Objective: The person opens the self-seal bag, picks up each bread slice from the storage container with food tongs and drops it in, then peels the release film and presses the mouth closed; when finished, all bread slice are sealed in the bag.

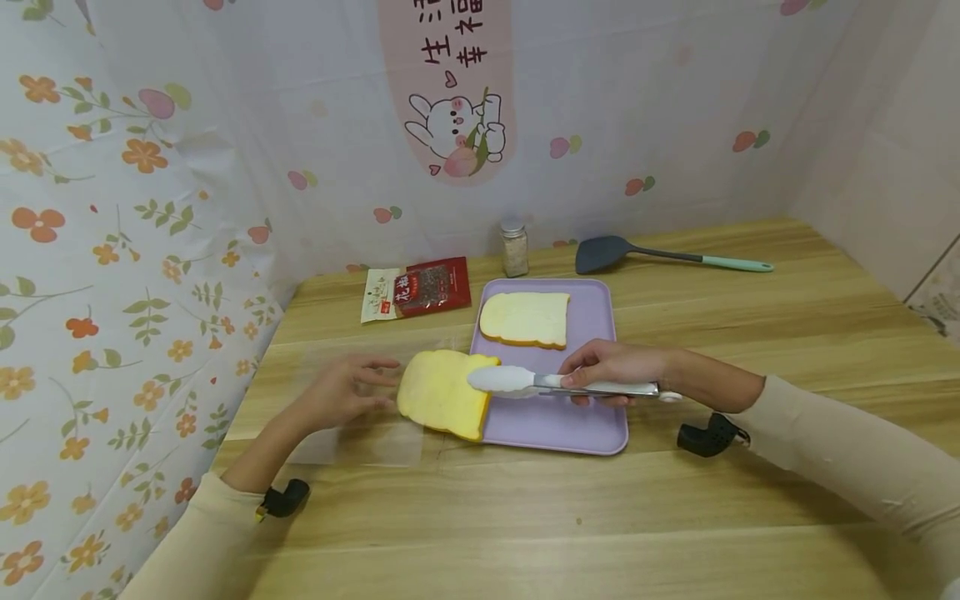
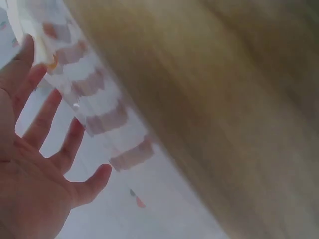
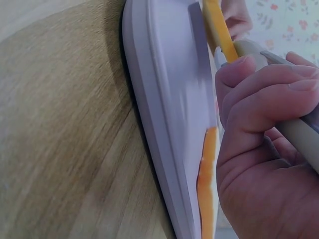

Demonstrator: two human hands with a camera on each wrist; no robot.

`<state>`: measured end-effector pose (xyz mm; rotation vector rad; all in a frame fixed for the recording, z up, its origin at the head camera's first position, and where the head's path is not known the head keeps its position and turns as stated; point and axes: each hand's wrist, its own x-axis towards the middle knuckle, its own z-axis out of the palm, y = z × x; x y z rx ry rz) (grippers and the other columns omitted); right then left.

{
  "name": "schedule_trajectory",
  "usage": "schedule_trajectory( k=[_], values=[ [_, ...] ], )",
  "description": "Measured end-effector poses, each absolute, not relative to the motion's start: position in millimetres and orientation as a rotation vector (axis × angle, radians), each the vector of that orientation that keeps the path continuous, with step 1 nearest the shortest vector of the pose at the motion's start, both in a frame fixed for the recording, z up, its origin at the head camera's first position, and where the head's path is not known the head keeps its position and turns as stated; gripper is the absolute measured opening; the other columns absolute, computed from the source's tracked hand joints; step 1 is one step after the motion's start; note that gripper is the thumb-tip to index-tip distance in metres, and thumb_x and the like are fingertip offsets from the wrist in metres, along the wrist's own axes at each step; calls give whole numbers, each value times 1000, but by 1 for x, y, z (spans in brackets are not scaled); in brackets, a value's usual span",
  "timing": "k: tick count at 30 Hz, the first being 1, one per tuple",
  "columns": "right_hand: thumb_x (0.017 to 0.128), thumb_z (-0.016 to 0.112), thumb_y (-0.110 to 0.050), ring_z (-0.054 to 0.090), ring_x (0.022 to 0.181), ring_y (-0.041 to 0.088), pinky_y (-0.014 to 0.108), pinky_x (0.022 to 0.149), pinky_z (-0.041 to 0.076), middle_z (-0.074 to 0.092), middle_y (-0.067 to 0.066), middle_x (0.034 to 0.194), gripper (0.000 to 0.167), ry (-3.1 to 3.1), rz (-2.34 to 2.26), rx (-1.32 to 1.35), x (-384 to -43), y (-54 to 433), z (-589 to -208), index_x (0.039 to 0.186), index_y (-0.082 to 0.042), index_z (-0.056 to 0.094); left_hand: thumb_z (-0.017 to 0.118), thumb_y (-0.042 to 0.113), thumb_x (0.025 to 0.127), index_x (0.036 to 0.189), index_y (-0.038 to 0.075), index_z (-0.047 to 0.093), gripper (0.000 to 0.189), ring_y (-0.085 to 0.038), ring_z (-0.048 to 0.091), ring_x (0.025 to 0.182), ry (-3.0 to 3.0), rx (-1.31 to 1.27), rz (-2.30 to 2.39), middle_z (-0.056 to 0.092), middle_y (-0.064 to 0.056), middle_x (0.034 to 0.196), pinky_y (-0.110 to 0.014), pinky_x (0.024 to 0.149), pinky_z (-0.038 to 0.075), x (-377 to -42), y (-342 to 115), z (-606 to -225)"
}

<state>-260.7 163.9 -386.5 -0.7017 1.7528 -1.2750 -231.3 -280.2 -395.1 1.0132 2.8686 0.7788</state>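
My right hand [image 1: 611,371] grips a pair of metal tongs [image 1: 551,382] with white tips, its fingers curled round the handles. Between the tips is the edge of a yellow bread slice [image 1: 446,393], which overhangs the left side of the lilac tray [image 1: 555,425]. A second, paler bread slice [image 1: 525,319] lies at the tray's far end. My left hand [image 1: 341,392] is just left of the yellow slice, fingers spread and apart from it. Under that hand is a clear plastic sheet [image 1: 375,450]; the left wrist view shows the fingers mirrored in a shiny clear surface [image 2: 164,189].
Behind the tray stand a small spice jar [image 1: 514,250] and, left of it, a red and cream seasoning packet [image 1: 416,289]. A dark spatula [image 1: 600,254] with a mint handle lies at the back right. Printed cloth hangs behind and left of the wooden table [image 1: 525,533].
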Motion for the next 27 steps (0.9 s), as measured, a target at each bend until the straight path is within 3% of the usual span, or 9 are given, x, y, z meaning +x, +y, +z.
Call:
schedule_trajectory(
  k=[8, 14, 20, 27],
  values=[
    [98, 62, -29, 40, 39, 7, 20, 36, 36, 60, 8, 77, 41, 1765, -1276, -698, -260, 163, -389, 112, 9, 64, 81, 15, 83, 118, 2, 72, 38, -40, 54, 124, 2877, 982, 763, 60, -19, 134, -58, 99, 43, -229, -277, -392],
    [99, 62, -27, 41, 40, 7, 20, 37, 36, 60, 8, 77, 39, 1764, -1271, -707, -262, 161, -390, 112, 10, 63, 77, 6, 85, 119, -1, 70, 36, -47, 51, 124, 2891, 951, 760, 55, -26, 136, -60, 93, 46, -230, -312, -380],
    [99, 62, -30, 41, 40, 7, 21, 37, 37, 61, 6, 77, 41, 1761, -1259, -682, -261, 164, -387, 111, 9, 63, 81, 17, 83, 110, 7, 77, 30, -40, 59, 117, 2963, 856, 661, 61, -18, 133, -53, 87, 51, -232, -326, -395],
    [99, 62, -28, 41, 40, 7, 20, 37, 37, 61, 5, 77, 41, 1749, -1276, -678, -260, 166, -388, 112, 11, 62, 83, 12, 80, 100, 7, 80, 21, -37, 62, 108, 3017, 868, 623, 65, -15, 128, -51, 85, 51, -233, -320, -407]
  ],
)
